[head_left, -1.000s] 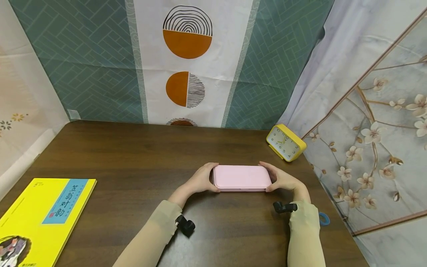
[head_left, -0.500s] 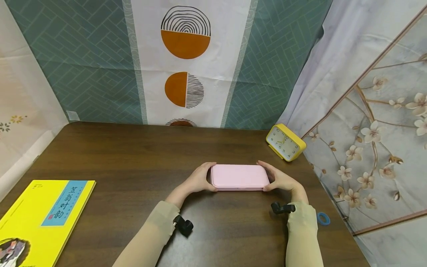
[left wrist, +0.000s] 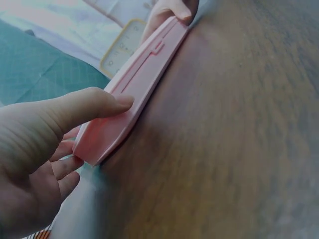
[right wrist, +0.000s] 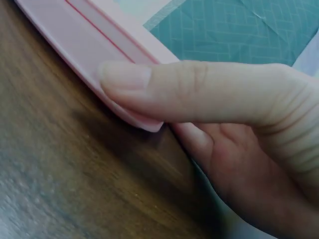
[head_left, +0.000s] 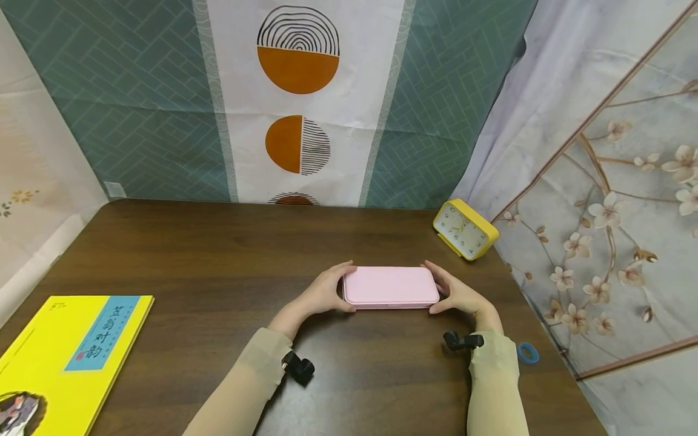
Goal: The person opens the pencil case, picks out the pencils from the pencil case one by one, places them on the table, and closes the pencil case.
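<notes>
A pink lidded case (head_left: 391, 286), long and flat with rounded corners, lies lengthwise across the middle of the table. Its lid is down. My left hand (head_left: 326, 292) grips the left end, thumb (left wrist: 107, 105) on the near side and the other fingers round the back. At the right end my right hand (head_left: 460, 295) holds it the same way, its thumb (right wrist: 134, 84) pressed on the near side. A small latch (left wrist: 158, 48) shows on the near side in the left wrist view. Whether the underside fully touches the table, I cannot tell.
A yellow alarm clock (head_left: 466, 230) stands at the back right, behind my right hand. A yellow book (head_left: 76, 357) lies at the left front. Beside my right sleeve is a blue ring (head_left: 527, 353). Fabric hangs along the back and sides of the brown table (head_left: 218, 254).
The case and both hands have shifted very slightly left; the head view has shifted a little too. Both hands keep the same hold on the case ends.
</notes>
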Available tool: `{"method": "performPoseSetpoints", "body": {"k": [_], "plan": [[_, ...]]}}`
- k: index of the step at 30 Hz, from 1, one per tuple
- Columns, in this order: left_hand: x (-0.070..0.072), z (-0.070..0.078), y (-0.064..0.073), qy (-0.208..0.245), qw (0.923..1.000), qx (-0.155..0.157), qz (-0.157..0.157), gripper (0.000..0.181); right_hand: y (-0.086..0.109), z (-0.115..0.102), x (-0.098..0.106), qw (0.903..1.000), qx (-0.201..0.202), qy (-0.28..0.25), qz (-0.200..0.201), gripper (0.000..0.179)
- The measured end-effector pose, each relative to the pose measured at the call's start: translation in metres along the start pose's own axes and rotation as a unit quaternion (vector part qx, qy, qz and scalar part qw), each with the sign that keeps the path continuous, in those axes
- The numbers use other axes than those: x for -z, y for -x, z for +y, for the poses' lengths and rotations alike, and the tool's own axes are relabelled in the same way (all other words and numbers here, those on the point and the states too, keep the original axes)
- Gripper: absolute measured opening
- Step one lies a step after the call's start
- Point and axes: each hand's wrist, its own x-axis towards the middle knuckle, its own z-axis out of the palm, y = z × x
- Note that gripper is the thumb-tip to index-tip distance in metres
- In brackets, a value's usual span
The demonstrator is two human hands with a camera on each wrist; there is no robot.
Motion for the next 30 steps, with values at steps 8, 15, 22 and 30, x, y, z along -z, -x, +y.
{"method": "performPoseSetpoints", "body": {"k": [8, 15, 22, 30], "plan": [[-0.0009, 0.0, 0.0005, -0.017, 0.9999, 0.002, 0.001, 0.089, 0.002, 0.0045, -0.0014, 0.9995, -0.01, -0.022, 0.021, 0.112], [0.0022, -0.0003, 0.002, -0.019, 0.9998, 0.007, 0.008, 0.089, -0.0006, 0.0033, -0.0027, 0.9993, -0.014, -0.021, 0.028, 0.11], [0.0044, -0.0015, -0.0007, -0.018, 0.9998, 0.004, 0.001, 0.089, -0.0031, 0.0013, -0.0008, 0.9991, -0.016, -0.027, 0.027, 0.112], [0.0015, -0.0004, -0.0021, -0.013, 0.9998, 0.01, -0.006, 0.09, -0.0004, 0.0069, 0.0007, 0.9993, -0.015, -0.028, 0.023, 0.113]]}}
